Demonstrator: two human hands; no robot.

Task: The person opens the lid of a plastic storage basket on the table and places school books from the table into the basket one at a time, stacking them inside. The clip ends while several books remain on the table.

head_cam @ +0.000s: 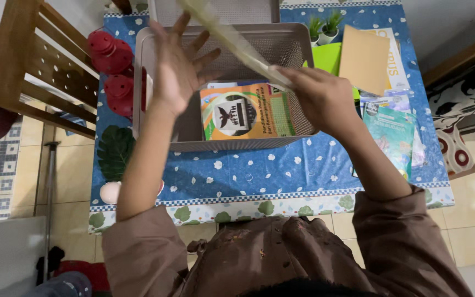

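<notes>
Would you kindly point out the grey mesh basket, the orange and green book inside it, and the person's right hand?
grey mesh basket (232, 144): head view, front wall.
orange and green book (268, 113): head view, middle of its cover.
right hand (317, 99): head view, back of the hand, which grips a thin, blurred, flat item.

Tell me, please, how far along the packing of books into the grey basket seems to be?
One orange and green book already lies flat in the grey mesh basket. The right hand holds a blurred thin book edge-on above it; the left hand is open beside it. A tan book and teal book lie on the blue tablecloth outside.
</notes>
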